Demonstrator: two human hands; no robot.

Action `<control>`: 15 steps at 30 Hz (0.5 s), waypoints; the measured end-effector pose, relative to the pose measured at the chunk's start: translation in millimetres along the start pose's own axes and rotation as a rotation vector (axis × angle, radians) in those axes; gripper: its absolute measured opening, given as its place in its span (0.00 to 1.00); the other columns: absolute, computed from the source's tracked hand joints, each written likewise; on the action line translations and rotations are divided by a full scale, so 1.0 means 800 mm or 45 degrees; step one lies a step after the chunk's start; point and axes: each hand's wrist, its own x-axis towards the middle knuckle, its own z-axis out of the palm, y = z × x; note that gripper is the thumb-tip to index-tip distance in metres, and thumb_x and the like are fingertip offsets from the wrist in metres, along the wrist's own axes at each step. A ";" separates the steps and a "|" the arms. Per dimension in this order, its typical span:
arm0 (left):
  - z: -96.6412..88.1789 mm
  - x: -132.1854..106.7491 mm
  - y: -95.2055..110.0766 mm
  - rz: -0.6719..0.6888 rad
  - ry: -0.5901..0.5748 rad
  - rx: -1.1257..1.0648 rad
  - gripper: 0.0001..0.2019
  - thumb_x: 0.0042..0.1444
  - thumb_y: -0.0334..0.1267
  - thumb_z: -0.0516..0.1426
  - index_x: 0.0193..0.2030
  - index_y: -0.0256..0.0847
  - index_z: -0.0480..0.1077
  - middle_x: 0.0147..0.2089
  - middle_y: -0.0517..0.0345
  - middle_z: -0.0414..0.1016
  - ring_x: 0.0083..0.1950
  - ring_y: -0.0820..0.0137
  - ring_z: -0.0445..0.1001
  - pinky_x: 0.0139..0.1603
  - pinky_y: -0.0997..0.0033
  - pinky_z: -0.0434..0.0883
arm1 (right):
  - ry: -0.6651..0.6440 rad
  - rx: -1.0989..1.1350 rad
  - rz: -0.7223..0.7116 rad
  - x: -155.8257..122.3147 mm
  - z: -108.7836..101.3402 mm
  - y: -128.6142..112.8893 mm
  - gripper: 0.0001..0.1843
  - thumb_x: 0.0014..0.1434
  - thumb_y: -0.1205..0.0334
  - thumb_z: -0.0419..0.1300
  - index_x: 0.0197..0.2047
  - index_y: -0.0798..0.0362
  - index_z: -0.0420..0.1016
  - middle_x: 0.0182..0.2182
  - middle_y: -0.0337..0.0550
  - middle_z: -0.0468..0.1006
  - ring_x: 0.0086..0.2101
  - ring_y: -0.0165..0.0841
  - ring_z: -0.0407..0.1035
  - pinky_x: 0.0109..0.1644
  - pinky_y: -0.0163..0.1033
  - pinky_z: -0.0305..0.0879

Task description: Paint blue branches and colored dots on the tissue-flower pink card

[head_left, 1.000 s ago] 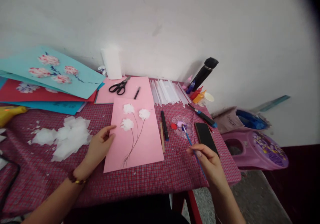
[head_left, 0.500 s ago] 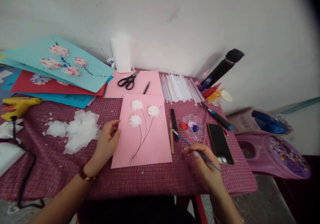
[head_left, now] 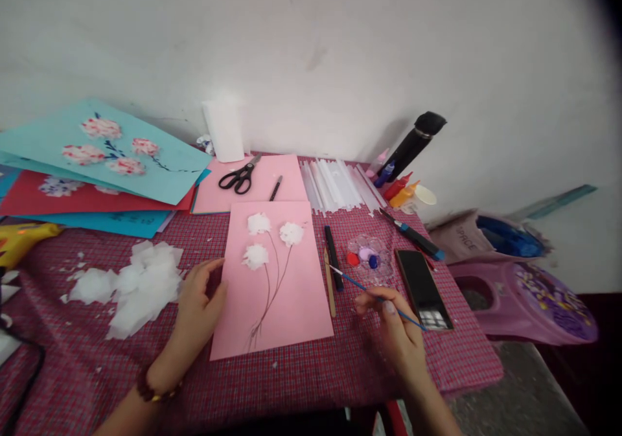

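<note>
In my right hand (head_left: 391,326) a thin blue paintbrush (head_left: 359,284) is pinched, its white-and-red tip pointing left, just above a black pen (head_left: 334,258) and a flat wooden stick (head_left: 330,284). My left hand (head_left: 199,303) rests at the left edge of a pink sheet of paper (head_left: 296,300), its thumb apart from the curved fingers. Three fluffy white paper flowers (head_left: 291,234) sit on that sheet, above thin drawn stems. Right of the pen lies a clear flower-shaped palette (head_left: 383,267) with red, lilac and blue paint.
White tissue pieces (head_left: 146,287) lie left of the left hand. Behind are scissors (head_left: 238,177), translucent sticks (head_left: 335,183) and painted cards (head_left: 165,177). A phone (head_left: 422,290), a cutter knife (head_left: 418,238) and paint bottles (head_left: 404,193) stand or lie at right. A yellow glue gun (head_left: 24,238) is far left.
The view has tilted, so the table's things appear lower and slightly further left. Both hands keep nearly the same places by the sheet and palette, the paintbrush still held.
</note>
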 end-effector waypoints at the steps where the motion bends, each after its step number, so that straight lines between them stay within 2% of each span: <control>1: 0.000 0.000 -0.001 -0.002 -0.006 -0.004 0.17 0.56 0.45 0.54 0.50 0.41 0.69 0.49 0.49 0.74 0.52 0.54 0.72 0.57 0.49 0.68 | 0.010 0.002 0.003 -0.001 0.000 0.001 0.13 0.68 0.55 0.50 0.44 0.47 0.75 0.33 0.44 0.82 0.32 0.38 0.76 0.38 0.44 0.73; 4: 0.000 -0.001 -0.004 -0.017 -0.011 -0.014 0.18 0.56 0.45 0.54 0.51 0.42 0.69 0.50 0.49 0.74 0.52 0.55 0.72 0.57 0.50 0.68 | 0.032 0.017 0.001 -0.004 -0.001 0.002 0.13 0.68 0.55 0.50 0.44 0.46 0.75 0.33 0.43 0.82 0.32 0.39 0.76 0.38 0.44 0.74; 8: 0.000 -0.002 -0.009 -0.046 -0.003 -0.028 0.19 0.55 0.46 0.54 0.52 0.41 0.68 0.51 0.47 0.73 0.53 0.54 0.72 0.59 0.47 0.67 | 0.023 0.066 -0.021 -0.009 -0.001 0.001 0.13 0.69 0.56 0.50 0.45 0.46 0.76 0.34 0.44 0.82 0.32 0.38 0.75 0.39 0.44 0.73; 15: 0.001 -0.002 -0.013 -0.088 0.004 -0.080 0.20 0.54 0.48 0.55 0.51 0.41 0.68 0.51 0.47 0.73 0.54 0.53 0.72 0.60 0.45 0.67 | 0.089 0.088 -0.019 -0.024 -0.003 0.006 0.16 0.69 0.52 0.50 0.41 0.49 0.76 0.30 0.44 0.81 0.30 0.38 0.75 0.37 0.44 0.72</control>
